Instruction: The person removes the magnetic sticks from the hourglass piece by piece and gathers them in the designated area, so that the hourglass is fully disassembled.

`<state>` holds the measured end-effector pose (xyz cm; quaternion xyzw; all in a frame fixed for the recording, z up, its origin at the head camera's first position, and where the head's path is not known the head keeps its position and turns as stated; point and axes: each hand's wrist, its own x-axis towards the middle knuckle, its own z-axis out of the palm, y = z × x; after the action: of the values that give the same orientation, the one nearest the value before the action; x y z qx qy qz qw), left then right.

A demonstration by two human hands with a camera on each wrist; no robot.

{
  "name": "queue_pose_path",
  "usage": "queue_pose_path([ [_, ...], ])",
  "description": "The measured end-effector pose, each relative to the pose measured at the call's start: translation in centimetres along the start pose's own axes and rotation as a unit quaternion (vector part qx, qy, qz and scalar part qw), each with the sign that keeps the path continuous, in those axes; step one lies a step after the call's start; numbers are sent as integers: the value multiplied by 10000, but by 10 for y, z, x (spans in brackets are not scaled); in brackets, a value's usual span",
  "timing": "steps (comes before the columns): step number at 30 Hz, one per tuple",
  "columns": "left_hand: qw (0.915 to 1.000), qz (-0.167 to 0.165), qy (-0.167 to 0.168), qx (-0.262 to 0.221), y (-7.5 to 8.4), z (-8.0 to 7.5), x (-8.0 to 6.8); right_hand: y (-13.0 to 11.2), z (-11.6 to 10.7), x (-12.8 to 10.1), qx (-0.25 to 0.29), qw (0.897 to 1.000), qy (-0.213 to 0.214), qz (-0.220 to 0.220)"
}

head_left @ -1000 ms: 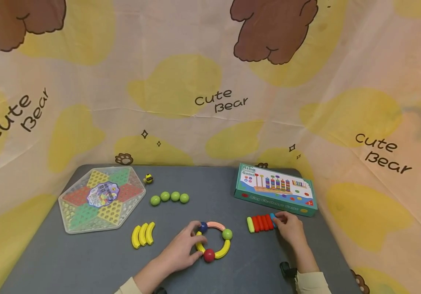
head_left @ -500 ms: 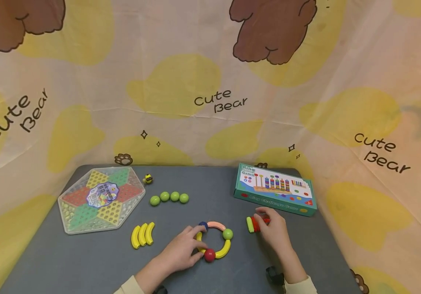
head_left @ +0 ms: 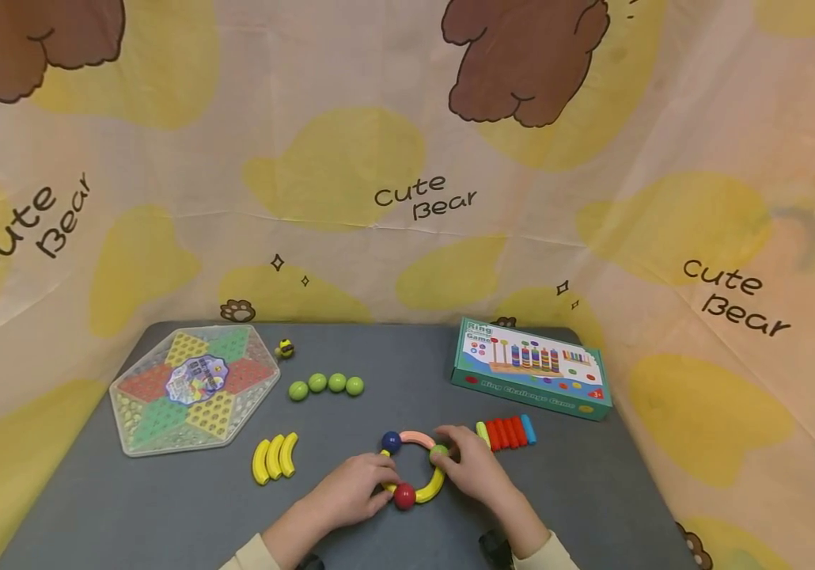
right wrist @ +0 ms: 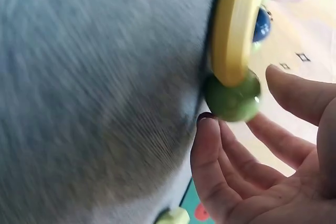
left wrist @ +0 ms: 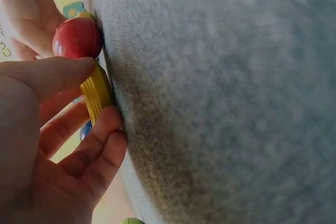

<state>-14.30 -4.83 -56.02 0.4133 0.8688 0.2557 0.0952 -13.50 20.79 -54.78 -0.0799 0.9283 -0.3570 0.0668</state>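
Observation:
A ring of magnetic balls and curved rods lies on the table: a blue ball [head_left: 391, 442], a pink curved rod [head_left: 418, 437], a green ball [head_left: 438, 454], a yellow curved rod [head_left: 434, 487] and a red ball [head_left: 404, 496]. My left hand [head_left: 352, 492] holds a second yellow curved rod [left wrist: 97, 94] on the ring's left side, thumb beside the red ball. At the ring's right, my right hand [head_left: 480, 469] has its fingers loosely spread about the green ball; in the right wrist view the thumb stands apart from it.
Red, light green and blue rods [head_left: 507, 433] lie in a row right of the ring. Several yellow curved rods [head_left: 274, 457] are at left, several green balls [head_left: 337, 383] behind. A game box [head_left: 532, 368], a hexagonal board game [head_left: 195, 388] and a bee toy [head_left: 286, 348] stand farther back.
My right hand has moved left from the blue end of the rod row, across the row, to the ring's green ball. The left hand stays at the ring, its fingers lowered off the blue ball.

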Motion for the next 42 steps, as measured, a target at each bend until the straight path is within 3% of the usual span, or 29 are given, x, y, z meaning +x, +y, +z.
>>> queue_pose_path([
  [10,9967,-779,3,221,-3,3,2,-2,8,3,-46,9999,-146,58],
  [18,9940,-931,544,178,-5,5,-4,-2,7,3,-66,9996,-202,160],
  [24,9928,-897,670,421,-8,3,-6,-1,7,2,-72,9997,-203,129],
  [31,9952,-803,367,433,-10,-4,-3,-1,8,2,-87,9998,-141,101],
  [38,9925,-1212,93,101,-12,-14,-6,-2,9,3,-79,9997,-175,124],
  [42,9919,-1265,-56,29,-15,-17,-7,-2,8,3,-119,9998,-154,81],
])
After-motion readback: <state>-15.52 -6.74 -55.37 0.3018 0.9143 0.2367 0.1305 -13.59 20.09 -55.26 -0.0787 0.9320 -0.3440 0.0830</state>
